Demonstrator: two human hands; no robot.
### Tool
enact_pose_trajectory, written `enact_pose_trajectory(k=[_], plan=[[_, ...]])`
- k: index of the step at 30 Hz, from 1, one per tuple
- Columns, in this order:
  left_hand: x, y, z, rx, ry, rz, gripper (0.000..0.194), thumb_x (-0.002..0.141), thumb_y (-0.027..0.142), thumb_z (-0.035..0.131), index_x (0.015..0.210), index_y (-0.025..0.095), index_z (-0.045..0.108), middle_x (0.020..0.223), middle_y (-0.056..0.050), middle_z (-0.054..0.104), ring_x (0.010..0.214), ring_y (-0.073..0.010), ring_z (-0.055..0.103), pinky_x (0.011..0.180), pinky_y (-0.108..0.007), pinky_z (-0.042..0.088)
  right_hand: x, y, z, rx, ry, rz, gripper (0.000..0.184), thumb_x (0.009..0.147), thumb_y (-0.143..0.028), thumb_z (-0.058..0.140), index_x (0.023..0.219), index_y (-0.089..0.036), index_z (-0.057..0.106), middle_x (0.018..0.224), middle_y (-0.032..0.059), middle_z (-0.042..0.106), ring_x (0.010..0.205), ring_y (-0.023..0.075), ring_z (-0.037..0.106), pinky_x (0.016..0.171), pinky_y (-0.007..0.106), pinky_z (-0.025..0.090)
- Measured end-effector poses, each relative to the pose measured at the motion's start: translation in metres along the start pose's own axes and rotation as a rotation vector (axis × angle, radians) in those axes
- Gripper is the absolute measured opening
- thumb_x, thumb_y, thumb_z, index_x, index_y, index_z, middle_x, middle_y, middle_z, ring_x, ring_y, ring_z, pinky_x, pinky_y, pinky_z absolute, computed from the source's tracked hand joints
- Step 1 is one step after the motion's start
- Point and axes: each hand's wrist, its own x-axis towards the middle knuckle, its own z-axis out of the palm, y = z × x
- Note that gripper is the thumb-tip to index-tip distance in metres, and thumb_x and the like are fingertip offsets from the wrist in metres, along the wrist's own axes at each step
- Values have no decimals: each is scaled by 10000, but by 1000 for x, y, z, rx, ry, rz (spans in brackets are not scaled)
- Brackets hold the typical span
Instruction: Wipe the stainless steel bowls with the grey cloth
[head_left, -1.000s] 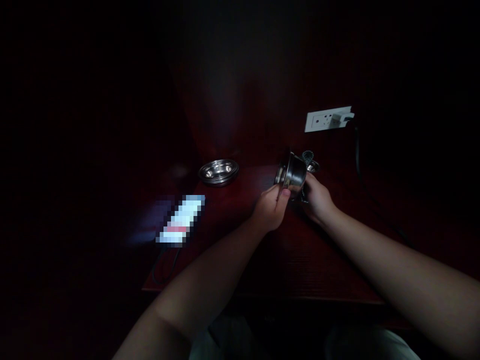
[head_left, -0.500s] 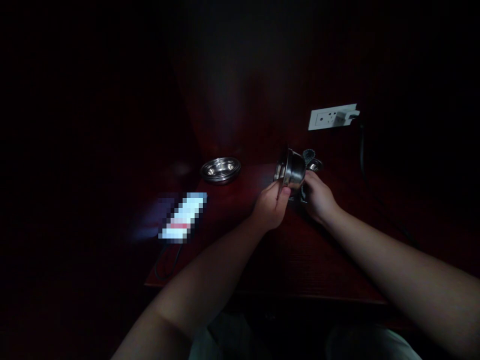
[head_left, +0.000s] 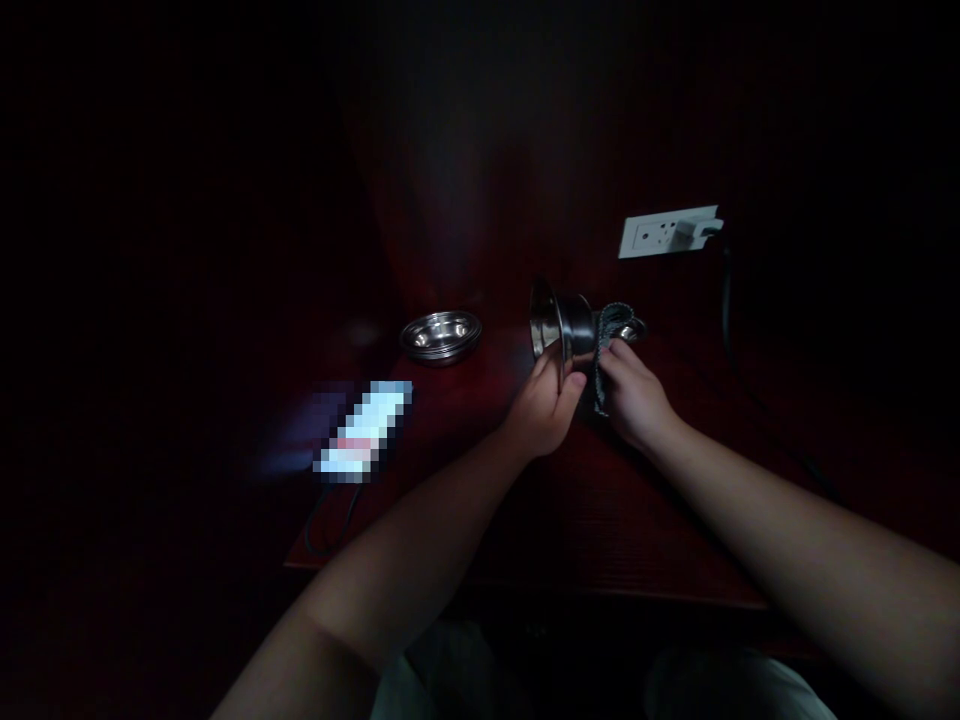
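A shiny metal bowl [head_left: 576, 325] is tipped on its side above the dark red table, its wide rim facing left. My left hand [head_left: 546, 405] grips it by the rim, thumb on the outside and fingers reaching inside. My right hand [head_left: 637, 395] is closed on a grey cloth [head_left: 616, 318] with a patterned edge, pressed against or very near the bowl's base. Part of the cloth hangs below the fingers. Behind the right hand, another small metal bowl [head_left: 634, 328] shows only in part.
Several nested metal bowls [head_left: 441, 338] stand at the table's back left. A lit phone [head_left: 367, 430], blurred out, lies on the left with a thin cable. On the back wall is a white socket plate [head_left: 649, 235] with a plug and black cord [head_left: 726, 305]. The surroundings are very dark.
The bowl has turned so its rim faces further left and its base points right. The cloth has come up beside the base and more of it shows.
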Motion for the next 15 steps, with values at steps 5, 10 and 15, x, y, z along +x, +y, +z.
enact_pose_trajectory(k=[5,10,15], plan=[[-1,-3,1,-7,-11,-60,439,951,408,324,1299,183,469,1321,-131,505,1221,-232,490,1084,-435,362,-2,-1,2,5,-19,3,205,798,-423,609,751,-248,514,708,-30,525,682,150,515,689,323,438],[0,-5,1,-19,1,-63,439,947,405,335,1286,160,471,1291,-144,508,1234,-231,481,1087,-425,360,-2,0,1,-54,-45,-15,214,805,-469,579,795,-264,517,733,-20,530,703,168,509,698,340,425],[0,-4,0,-5,11,-54,424,945,401,342,1267,157,470,1285,-144,511,1247,-238,467,1097,-440,339,-2,2,1,-59,-49,-30,199,809,-461,579,822,-268,534,745,-16,539,712,171,512,725,353,435]])
